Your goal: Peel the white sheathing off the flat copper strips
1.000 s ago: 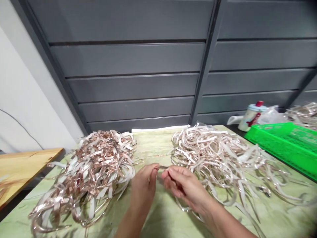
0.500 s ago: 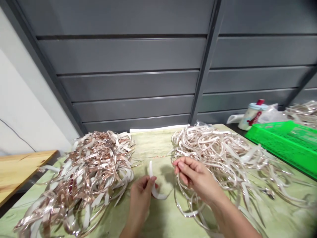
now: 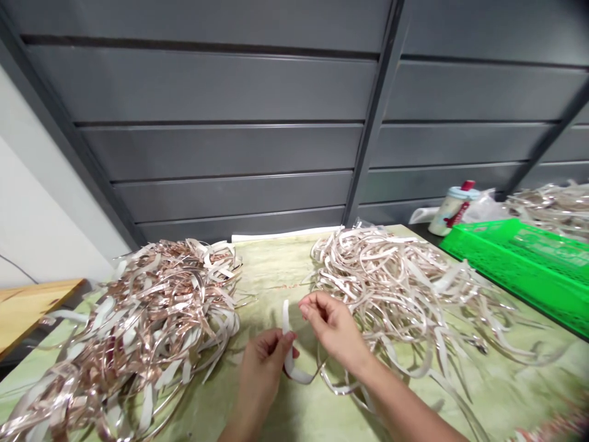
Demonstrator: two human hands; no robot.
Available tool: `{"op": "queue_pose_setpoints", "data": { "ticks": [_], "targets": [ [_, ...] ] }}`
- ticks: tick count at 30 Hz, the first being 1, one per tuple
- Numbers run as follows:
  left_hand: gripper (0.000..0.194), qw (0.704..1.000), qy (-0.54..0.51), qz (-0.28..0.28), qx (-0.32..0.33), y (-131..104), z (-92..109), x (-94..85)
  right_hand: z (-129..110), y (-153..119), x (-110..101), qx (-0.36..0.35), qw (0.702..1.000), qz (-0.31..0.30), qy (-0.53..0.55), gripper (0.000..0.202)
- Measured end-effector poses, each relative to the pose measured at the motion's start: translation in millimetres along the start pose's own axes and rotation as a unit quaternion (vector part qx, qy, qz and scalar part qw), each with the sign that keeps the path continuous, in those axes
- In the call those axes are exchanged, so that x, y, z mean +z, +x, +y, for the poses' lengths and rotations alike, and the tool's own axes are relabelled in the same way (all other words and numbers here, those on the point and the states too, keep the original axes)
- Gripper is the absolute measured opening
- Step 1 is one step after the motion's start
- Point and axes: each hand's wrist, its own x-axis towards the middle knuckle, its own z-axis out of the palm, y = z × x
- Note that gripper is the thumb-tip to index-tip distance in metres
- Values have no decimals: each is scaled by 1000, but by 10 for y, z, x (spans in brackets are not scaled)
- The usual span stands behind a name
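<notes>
My left hand (image 3: 269, 356) pinches a curved white strip (image 3: 297, 374) between thumb and fingers. The strip's upper end stands up above the thumb, and its lower end curls right into a thin tail. Just right of the upper end is my right hand (image 3: 334, 328), thumb and index fingertips brought together. It is apart from the strip, and whatever may be between those fingertips is too small to make out. A tangled pile of pale metallic strips (image 3: 368, 270) lies behind and beside my right hand. Left of my left hand spreads a pile of copper-coloured and white strips (image 3: 170, 301).
Both piles rest on a greenish table (image 3: 271, 261). At the right stands a green plastic basket (image 3: 510, 258), with a cup with a blue lid (image 3: 453, 209) behind it. A wooden board (image 3: 39, 307) is at the left. A grey panelled wall (image 3: 239, 147) rises behind.
My right hand has moved left, closer to the strip's upper end. My left hand keeps its grip on the strip. The whole view has shifted slightly.
</notes>
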Motion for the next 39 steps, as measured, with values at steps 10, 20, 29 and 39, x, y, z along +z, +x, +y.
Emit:
{"op": "queue_pose_setpoints", "data": {
  "ticks": [10, 20, 29, 39],
  "targets": [
    [43, 998, -24, -53, -15, -55, 1, 21, -21, -27, -91, -287, 929, -4, -233, 25],
    [44, 988, -45, -145, -3, -45, 48, 2, -79, -10, -115, -295, 882, -25, -368, 18],
    [30, 984, 61, 59, 158, -41, -29, 15, -154, -164, 6, -231, 924, -76, -296, 16],
    [21, 977, 72, 5, 201, -103, 151, -32, -175, -105, 114, 168, 957, -94, 218, 28]
  ]
}}
